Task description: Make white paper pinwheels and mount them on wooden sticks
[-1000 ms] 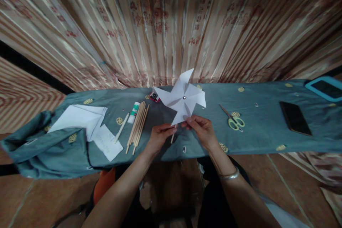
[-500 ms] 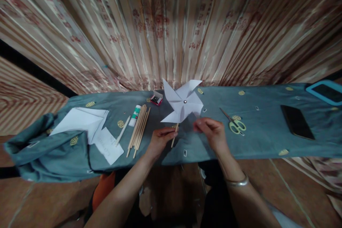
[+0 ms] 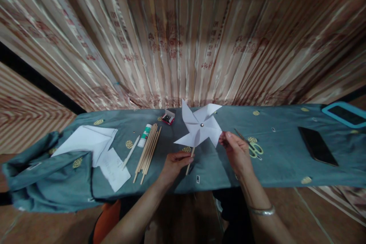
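A white paper pinwheel [image 3: 197, 131] with a round silver pin at its centre stands over the middle of the table, on a thin wooden stick [image 3: 188, 167]. My left hand [image 3: 174, 164] pinches this stick below the blades, thumb on top. At the pinwheel's right side, the curled fingers of my right hand [image 3: 235, 148] close on the edge of one blade; the fingertips are partly hidden. Just beyond that hand lies a pair of scissors [image 3: 255, 148] with pale green handles, partly covered by it.
Left of the pinwheel lie several wooden sticks [image 3: 148, 152], a glue stick [image 3: 145, 135], a white pencil-like stick [image 3: 131, 151], a small open box of pins [image 3: 168, 117] and folded white paper [image 3: 85, 141]. A black phone [image 3: 317, 145] and a blue-framed tablet [image 3: 345, 114] lie at right.
My right hand has moved from beside the pinwheel onto its right blade. The blades have turned slightly. My left hand keeps its hold on the stick. The whole view has shifted, with the table lower.
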The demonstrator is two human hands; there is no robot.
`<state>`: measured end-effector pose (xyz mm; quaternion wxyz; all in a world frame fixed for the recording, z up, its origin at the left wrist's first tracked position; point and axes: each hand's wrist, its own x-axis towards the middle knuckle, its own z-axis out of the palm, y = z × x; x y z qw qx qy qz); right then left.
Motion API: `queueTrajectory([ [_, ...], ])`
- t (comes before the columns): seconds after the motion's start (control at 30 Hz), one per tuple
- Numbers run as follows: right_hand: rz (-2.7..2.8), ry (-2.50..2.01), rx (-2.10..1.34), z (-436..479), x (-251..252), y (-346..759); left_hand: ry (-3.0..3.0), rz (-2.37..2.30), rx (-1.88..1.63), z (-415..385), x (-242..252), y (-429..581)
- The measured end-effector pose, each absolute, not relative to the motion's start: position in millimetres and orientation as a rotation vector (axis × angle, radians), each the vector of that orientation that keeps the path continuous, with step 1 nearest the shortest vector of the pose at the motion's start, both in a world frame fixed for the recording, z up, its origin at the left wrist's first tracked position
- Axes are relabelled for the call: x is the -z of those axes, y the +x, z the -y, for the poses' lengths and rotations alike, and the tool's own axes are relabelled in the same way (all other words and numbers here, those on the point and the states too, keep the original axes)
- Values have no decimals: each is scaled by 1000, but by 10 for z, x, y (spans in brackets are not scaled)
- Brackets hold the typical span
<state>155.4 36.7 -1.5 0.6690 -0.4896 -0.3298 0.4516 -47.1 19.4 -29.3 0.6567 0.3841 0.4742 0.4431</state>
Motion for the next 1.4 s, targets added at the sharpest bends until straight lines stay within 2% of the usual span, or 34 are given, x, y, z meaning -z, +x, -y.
queueTrajectory([
  [0.5, 913, -1145, -1141, -272, 113, 1364, 898, -1066, -1037, -232, 223, -509],
  [1.1, 1197, -1104, -1265, -203, 2, 1088, 939, -1010, -1018, -224, 167, -509],
  [1.4, 757, -1180, -988, -382, 35, 1602, 857, -1104, -1035, -231, 206, -541],
])
